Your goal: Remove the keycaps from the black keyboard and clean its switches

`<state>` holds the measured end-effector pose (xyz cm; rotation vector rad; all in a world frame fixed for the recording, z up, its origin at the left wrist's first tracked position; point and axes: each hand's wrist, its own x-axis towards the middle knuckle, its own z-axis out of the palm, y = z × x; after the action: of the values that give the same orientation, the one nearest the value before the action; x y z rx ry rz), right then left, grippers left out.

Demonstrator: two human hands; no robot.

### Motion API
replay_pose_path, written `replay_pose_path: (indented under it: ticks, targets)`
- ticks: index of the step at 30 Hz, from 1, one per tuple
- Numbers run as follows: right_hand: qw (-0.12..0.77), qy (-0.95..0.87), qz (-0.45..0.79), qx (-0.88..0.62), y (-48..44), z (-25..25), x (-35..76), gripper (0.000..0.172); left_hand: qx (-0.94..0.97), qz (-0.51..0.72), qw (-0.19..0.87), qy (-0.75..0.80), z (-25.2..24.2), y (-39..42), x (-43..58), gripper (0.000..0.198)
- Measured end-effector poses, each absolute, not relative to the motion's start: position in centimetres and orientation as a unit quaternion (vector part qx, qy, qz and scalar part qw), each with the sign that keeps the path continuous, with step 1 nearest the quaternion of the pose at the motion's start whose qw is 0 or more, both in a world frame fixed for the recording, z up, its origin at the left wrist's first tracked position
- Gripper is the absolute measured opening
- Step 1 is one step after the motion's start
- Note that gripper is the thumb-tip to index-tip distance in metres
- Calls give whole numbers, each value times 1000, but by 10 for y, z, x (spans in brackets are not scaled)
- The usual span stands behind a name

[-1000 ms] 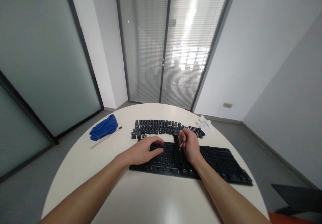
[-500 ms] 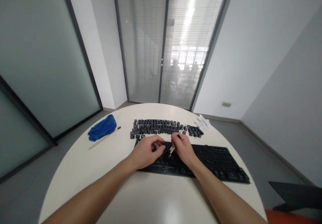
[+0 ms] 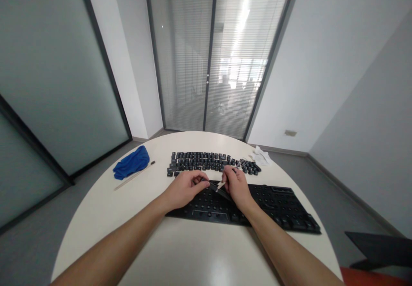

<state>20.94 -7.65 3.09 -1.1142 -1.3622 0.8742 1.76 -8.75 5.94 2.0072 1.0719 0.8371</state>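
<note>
A black keyboard (image 3: 273,204) lies across the table in front of me, with many bare key positions. Over its middle, the closed fingers of my left hand (image 3: 185,187) pinch one end of a long black keycap (image 3: 222,193), which slants down toward my right hand. My right hand (image 3: 237,187) is closed round a small tool (image 3: 220,185) with a pale tip and a dark upper end; its exact kind is unclear. That tip is at the keycap, and whether they touch cannot be made out.
Beyond the keyboard, rows of loose black keycaps (image 3: 199,161) lie on the round white table (image 3: 180,251). At the left are a blue cloth (image 3: 131,164) and a thin stick with a dark tip (image 3: 135,175). Crumpled white tissue (image 3: 261,156) sits at the right rear.
The long keycap has risen and turned, and its outlined slot at the keyboard's front edge now shows. My left hand has shifted slightly left, my right slightly up and right.
</note>
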Motion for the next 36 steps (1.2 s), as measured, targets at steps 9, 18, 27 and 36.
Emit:
replay_pose_path:
  ticks: [9,18,27,36]
  targets:
    - [599,-545,364,-459,-77,27,201,42,748,344,389,412,56,-80,12,19]
    - [565,-588,301,-495,-71,32,213,38,723,389,365,440,57,-70,3,24]
    - [550,-584,302,-514,-65,31,221,38,702,404,389,439,58,-65,-2,28]
    - [541,-568,218,-581,-58,38,249,39,567,530,411,479,55,-40,-29,55]
